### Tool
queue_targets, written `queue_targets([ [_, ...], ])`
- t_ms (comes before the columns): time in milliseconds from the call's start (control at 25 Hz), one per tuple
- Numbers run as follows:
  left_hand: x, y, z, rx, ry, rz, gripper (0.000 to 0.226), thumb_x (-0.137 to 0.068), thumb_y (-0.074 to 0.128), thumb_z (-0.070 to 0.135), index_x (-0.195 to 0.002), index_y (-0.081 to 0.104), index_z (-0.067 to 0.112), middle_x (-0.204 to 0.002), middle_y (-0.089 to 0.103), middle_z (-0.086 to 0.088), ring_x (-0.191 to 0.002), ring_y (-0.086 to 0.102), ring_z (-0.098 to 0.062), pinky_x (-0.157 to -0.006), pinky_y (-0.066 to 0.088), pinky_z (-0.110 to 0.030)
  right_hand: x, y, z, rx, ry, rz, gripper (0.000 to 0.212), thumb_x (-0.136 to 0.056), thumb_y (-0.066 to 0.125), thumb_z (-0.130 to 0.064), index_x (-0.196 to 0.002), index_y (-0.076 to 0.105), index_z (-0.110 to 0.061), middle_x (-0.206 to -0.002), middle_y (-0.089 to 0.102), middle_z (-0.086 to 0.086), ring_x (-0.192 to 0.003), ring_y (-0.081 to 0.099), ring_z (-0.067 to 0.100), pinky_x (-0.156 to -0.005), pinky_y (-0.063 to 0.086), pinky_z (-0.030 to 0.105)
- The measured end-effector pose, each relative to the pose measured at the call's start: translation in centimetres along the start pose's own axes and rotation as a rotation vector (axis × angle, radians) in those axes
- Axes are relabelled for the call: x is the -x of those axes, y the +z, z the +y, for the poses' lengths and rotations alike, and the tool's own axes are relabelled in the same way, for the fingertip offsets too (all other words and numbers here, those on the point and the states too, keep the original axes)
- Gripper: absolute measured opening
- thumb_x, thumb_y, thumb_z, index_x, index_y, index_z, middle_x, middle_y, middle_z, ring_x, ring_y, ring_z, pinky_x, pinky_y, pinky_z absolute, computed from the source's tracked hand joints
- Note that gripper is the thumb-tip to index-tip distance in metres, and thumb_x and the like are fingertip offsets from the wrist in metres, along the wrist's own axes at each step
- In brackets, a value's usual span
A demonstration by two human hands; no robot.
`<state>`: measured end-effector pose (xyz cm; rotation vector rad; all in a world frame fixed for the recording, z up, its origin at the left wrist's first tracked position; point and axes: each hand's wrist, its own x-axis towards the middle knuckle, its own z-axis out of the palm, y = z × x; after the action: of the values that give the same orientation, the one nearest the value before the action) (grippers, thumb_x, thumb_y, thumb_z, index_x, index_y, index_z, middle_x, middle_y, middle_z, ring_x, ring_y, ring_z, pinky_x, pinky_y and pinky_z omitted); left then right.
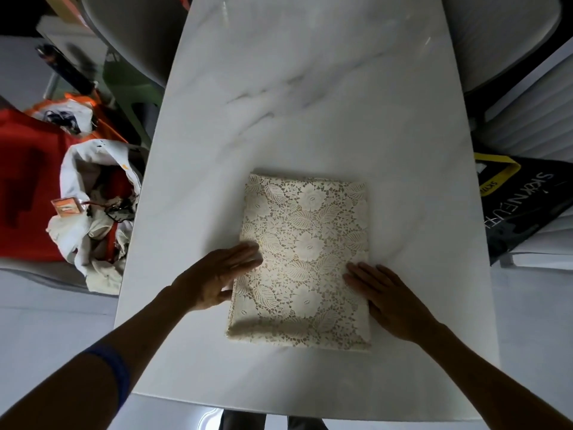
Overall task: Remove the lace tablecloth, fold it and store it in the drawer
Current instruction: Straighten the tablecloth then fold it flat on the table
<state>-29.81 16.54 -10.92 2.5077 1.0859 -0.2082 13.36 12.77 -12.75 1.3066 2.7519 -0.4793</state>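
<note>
Already folded into a neat rectangle, the lace tablecloth lies on the marble worktop. Left hand and right hand press flat-fingered on its side edges, gripping nothing. Crumpled bags crowd the left; a black bag sits right.

One folded tablecloth is counted on one table. Two hands are counted: one left hand and one right hand. Two chairs are seen at the far end, and one black bag at the right.
</note>
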Motion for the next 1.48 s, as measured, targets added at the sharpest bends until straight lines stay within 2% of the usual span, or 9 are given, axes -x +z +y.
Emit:
queue_targets([
  [320,-0.1,0.3,1.1,0.208,-0.079,0.155,0.074,-0.082,0.053,-0.01,-0.146,0.043,0.027,-0.158,0.032,0.002,-0.148,0.026,-0.018,-0.116,0.03,-0.033,-0.5,-1.7,0.3,-0.115,-0.067,-0.015,0.053,-0.097,0.043,-0.044,-0.147,0.043,-0.026,-0.158,0.034,0.001,-0.146,0.03,0.019,-0.116,0.028,0.037],
  [440,-0.6,-2.0,-0.1,0.717,-0.347,0.001,0.062,-0.092,0.045,-0.006,-0.119,0.06,0.048,-0.133,0.059,0.014,-0.129,0.048,-0.008,-0.104,0.04,-0.026,-2.3,-4.0,0.7,-1.002,0.367,0.07,0.043,-0.092,0.054,-0.052,-0.112,0.075,-0.021,-0.117,0.074,0.006,-0.113,0.067,0.024,-0.097,0.05,0.036],
  [520,-1.9,-3.4,-0.1,0.998,-0.621,0.09,0.026,-0.101,0.049,0.025,-0.09,0.066,0.041,-0.093,0.066,0.018,-0.098,0.059,-0.005,-0.082,0.041,-0.019,-4.5,-4.9,1.0,-1.209,0.701,0.198,0.058,-0.081,0.061,-0.065,-0.091,0.076,-0.01,-0.087,0.076,0.004,-0.087,0.07,0.024,-0.079,0.05,0.035],
  [680,-4.6,-3.8,0.9,0.985,-0.831,0.234,0.043,-0.094,0.057,0.042,-0.066,0.043,0.012,-0.063,0.041,0.003,-0.058,0.035,-0.011,-0.052,0.028,-0.027,-8.0,-4.7,-0.6,-1.045,0.932,0.339,0.033,-0.089,0.065,-0.04,-0.075,0.062,-0.01,-0.075,0.067,0.013,-0.071,0.063,0.03,-0.063,0.047,0.037],
  [840,-5.0,-3.1,1.8,0.848,-0.888,0.376,0.045,-0.097,0.054,0.039,-0.064,0.041,0.012,-0.057,0.042,-0.002,-0.057,0.038,-0.02,-0.055,0.031,-0.033,-9.2,-5.3,-1.1,-0.779,0.838,0.519,0.037,-0.097,0.055,-0.032,-0.067,0.039,-0.019,-0.058,0.04,-0.006,-0.05,0.036,0.005,-0.047,0.032,0.016],
  [1040,-5.8,-2.8,2.5,0.756,-1.013,0.488,0.045,-0.099,0.049,0.038,-0.06,0.042,0.016,-0.054,0.047,-0.003,-0.062,0.048,-0.035,-0.06,0.038,-0.035,-12.1,-5.3,-0.3,-0.602,0.937,0.461,0.041,-0.1,0.048,-0.036,-0.069,0.046,-0.009,-0.058,0.048,0.001,-0.057,0.048,0.022,-0.054,0.032,0.031],
  [1240,-7.3,-4.9,1.6,0.456,-0.972,0.478,0.017,-0.091,0.057,0.027,-0.101,0.057,0.014,-0.092,0.064,-0.007,-0.088,0.062,-0.035,-0.072,0.05,-0.039,-13.0,-6.6,0.6,-0.563,0.977,0.466,0.029,-0.092,0.061,-0.029,-0.116,0.058,-0.011,-0.108,0.067,0.007,-0.097,0.062,0.031,-0.078,0.05,0.038],
  [1320,-8.9,-6.3,0.5,0.186,-0.71,0.479,0.05,-0.081,0.064,0.014,-0.128,0.049,0.012,-0.123,0.057,-0.012,-0.109,0.055,-0.038,-0.084,0.05,-0.046,-14.1,-7.5,2.0,-0.315,0.711,0.395,0.056,-0.089,0.063,-0.025,-0.14,0.044,-0.014,-0.141,0.052,0.011,-0.123,0.052,0.034,-0.097,0.047,0.047],
  [1480,-13.3,-8.8,-1.5,-0.007,-0.438,-0.054,0.101,-0.078,0.067,0.019,-0.156,0.002,0.019,-0.165,0.008,-0.006,-0.151,0.007,-0.025,-0.12,0.004,-0.055,-17.4,-9.0,4.2,-0.045,0.356,-0.082,0.072,-0.087,0.059,-0.032,-0.152,0.027,-0.025,-0.16,0.029,0.002,-0.147,0.024,0.026,-0.11,0.031,0.047],
])
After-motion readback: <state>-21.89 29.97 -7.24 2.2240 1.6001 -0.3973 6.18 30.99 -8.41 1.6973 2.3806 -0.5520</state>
